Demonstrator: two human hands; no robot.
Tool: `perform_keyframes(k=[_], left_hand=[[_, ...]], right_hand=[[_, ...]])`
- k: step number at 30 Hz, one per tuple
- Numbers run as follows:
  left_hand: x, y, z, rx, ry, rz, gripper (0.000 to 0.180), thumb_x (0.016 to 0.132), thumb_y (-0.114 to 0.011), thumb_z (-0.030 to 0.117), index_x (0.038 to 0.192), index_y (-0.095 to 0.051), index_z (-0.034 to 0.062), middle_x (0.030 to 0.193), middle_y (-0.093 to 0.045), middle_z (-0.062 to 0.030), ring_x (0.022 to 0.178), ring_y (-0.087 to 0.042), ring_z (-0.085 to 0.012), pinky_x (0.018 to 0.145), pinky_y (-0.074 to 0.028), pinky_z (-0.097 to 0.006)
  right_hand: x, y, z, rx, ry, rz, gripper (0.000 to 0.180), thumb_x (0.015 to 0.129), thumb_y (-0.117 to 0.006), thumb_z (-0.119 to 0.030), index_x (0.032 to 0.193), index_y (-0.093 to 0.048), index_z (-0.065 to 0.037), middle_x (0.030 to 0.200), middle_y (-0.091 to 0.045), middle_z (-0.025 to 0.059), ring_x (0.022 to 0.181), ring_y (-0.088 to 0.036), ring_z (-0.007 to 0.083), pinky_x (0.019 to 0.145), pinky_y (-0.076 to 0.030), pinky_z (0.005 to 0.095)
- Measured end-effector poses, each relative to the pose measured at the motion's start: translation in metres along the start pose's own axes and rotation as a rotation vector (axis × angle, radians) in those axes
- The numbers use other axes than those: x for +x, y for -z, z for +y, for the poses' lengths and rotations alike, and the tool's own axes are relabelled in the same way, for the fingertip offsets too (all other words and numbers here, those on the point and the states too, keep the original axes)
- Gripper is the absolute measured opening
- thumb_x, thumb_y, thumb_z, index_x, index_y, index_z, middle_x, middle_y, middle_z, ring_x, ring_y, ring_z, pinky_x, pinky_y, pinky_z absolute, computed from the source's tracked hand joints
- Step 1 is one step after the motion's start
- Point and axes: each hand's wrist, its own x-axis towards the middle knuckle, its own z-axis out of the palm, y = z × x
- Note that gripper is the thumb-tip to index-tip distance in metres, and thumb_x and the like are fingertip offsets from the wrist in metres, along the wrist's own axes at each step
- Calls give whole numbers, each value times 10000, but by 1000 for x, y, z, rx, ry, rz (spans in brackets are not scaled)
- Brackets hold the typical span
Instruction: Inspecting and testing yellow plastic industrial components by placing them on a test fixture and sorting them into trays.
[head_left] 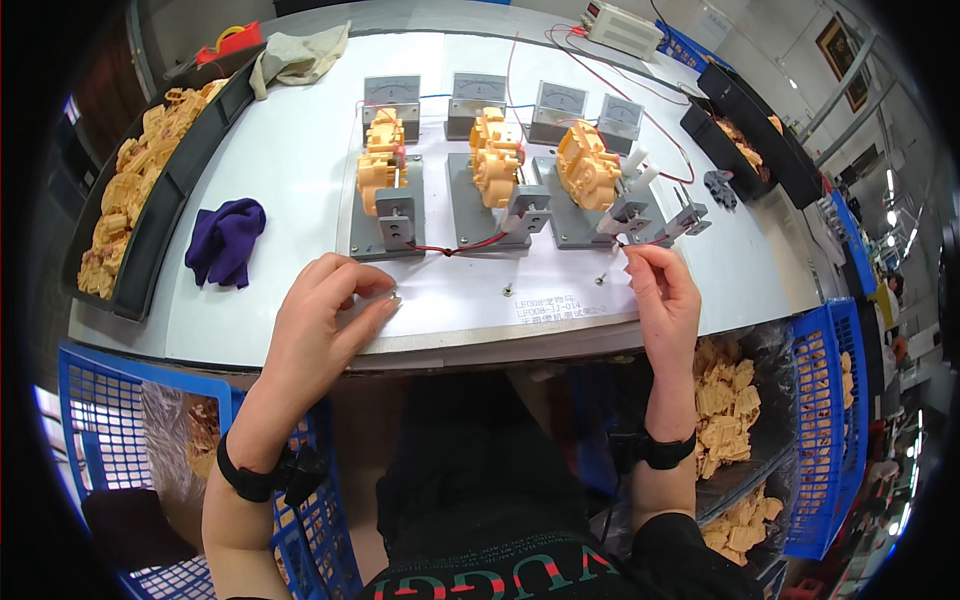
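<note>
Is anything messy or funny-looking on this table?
A little. The purple cloth lies crumpled on the white table, and a beige rag hangs over the black tray. Three fixtures hold yellow parts, but the fourth fixture, by the right hand, has none. Nothing looks spilled or broken.

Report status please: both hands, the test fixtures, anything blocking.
Left hand flat on white board, empty. Right hand pinching at the rightmost grey clamp; grip contents unclear. Three yellow parts seated in fixtures. Purple cloth lies aside.
</note>
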Motion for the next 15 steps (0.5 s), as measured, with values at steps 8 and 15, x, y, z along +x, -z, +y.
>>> perform_keyframes(k=[8,15], left_hand=[[1,0,5,15,50,-23,150,858,-743,93,987,-697,33,903,-622,-69,831,-550,-198,738,-461,-309],[1,-3,0,-1,27,-25,146,858,-726,75,985,-685,15,931,-601,-39,770,-493,-131,689,-412,-260]], right_hand=[[1,1,-6,-117,10,-118,120,929,-687,-49,1038,-692,1,894,-651,74,756,-604,151,700,-487,269],[2,6,-9,-90,-27,-228,106,941,-656,-28,1037,-685,8,961,-651,73,861,-633,155,779,-503,269]])
